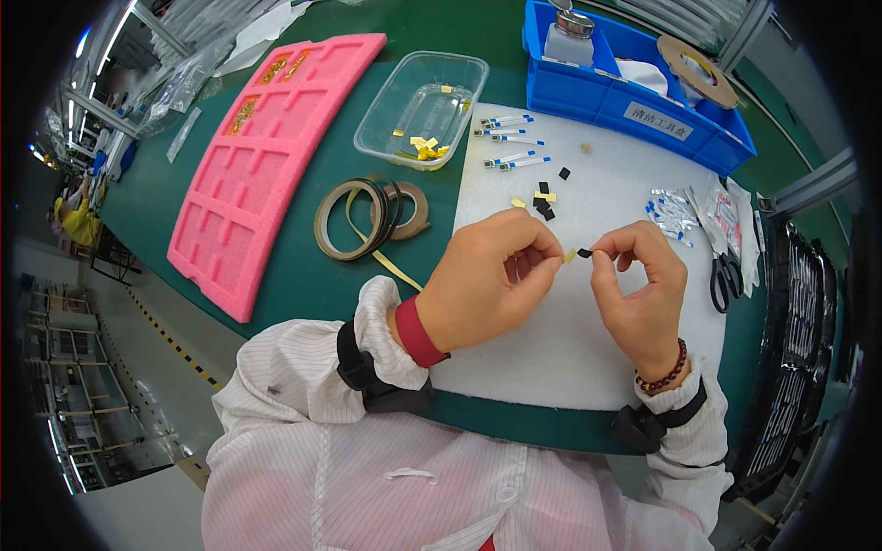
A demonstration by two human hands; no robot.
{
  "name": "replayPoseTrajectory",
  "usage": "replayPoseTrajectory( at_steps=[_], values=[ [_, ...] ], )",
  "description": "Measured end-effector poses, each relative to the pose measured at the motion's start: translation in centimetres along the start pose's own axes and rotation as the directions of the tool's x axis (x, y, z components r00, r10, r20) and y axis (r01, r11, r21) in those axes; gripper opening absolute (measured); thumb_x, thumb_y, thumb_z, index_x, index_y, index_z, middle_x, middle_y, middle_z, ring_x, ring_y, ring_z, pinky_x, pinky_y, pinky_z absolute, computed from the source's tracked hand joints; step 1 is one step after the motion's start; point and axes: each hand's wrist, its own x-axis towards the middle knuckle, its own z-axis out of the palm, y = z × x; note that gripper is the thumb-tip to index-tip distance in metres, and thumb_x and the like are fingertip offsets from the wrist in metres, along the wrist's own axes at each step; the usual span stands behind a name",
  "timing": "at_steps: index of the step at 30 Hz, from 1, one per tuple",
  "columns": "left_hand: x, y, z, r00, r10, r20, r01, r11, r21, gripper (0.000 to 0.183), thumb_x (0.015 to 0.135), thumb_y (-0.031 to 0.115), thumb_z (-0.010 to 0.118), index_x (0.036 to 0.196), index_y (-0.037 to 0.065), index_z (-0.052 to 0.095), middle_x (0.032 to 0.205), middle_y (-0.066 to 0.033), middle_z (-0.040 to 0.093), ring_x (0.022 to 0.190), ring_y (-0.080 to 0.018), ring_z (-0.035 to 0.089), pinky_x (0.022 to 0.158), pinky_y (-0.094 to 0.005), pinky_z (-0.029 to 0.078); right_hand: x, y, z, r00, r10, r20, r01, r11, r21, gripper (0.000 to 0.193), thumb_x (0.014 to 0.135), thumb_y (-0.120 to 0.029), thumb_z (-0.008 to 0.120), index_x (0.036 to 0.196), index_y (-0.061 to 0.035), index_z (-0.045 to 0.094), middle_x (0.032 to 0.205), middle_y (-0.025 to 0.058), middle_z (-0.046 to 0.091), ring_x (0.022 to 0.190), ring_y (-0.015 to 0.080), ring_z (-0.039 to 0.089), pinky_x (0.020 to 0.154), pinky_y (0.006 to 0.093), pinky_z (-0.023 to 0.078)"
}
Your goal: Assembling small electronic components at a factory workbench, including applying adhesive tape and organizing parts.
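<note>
Over the white mat (514, 367), my left hand (491, 275) pinches a small pale yellow piece of backing (571, 255) between thumb and forefinger. Right beside it, my right hand (643, 285) pinches a small black pad (584, 253). The two pieces are nearly touching; whether they are still joined I cannot tell. Just beyond my hands lie several loose black and pale yellow pads (543, 204). Farther back are several short flat ribbon cables (514, 161) with blue ends.
A pink foam tray (241, 211) lies at the left. A clear plastic box (432, 110) holds yellow scraps. Tape rolls (342, 230) sit left of the mat. At the back right stands a blue toolbox (588, 96). Black-handled scissors (724, 275) and small silvery parts (672, 213) lie right.
</note>
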Motion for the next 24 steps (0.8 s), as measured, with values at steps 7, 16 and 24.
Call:
replayPoseTrajectory(
  at_steps=[7,16,24],
  values=[
    [2.9,-1.4,-5.4,0.909,0.227,-0.349,-0.022,0.863,0.504,0.002,0.088,-0.001,0.071,0.090,-0.001,0.070,0.081,-0.0078,0.065,0.066,-0.0139,0.062,0.061,-0.0257,0.049,-0.1,0.3,-0.2,0.997,0.056,-0.060,-0.055,0.998,0.022,0.008,0.081,0.002,0.070,0.084,-0.0033,0.066,0.079,0.0044,0.065,0.070,0.0148,0.054,0.063,0.0279,0.043],
    [3.9,-2.9,-8.0,0.867,0.392,-0.307,0.071,0.512,0.856,0.008,0.089,0.010,0.077,0.089,0.003,0.076,0.086,-0.0111,0.068,0.079,-0.0276,0.067,0.069,-0.0387,0.054,0.0,0.3,-0.3,0.996,0.048,-0.071,-0.045,0.998,0.047,0.008,0.081,0.002,0.070,0.085,-0.0034,0.066,0.079,0.0044,0.064,0.069,0.0149,0.054,0.063,0.0281,0.043],
    [5.0,-4.0,-2.3,0.988,0.154,-0.017,-0.078,0.587,0.806,0.010,0.090,0.013,0.076,0.096,0.006,0.074,0.097,-0.0102,0.068,0.088,-0.0310,0.069,0.076,-0.0400,0.056,-0.1,0.1,-0.5,0.996,0.040,-0.074,-0.036,0.998,0.054,0.008,0.081,0.002,0.070,0.085,-0.0038,0.065,0.079,0.0046,0.064,0.069,0.0158,0.053,0.062,0.0288,0.043]
  ],
)
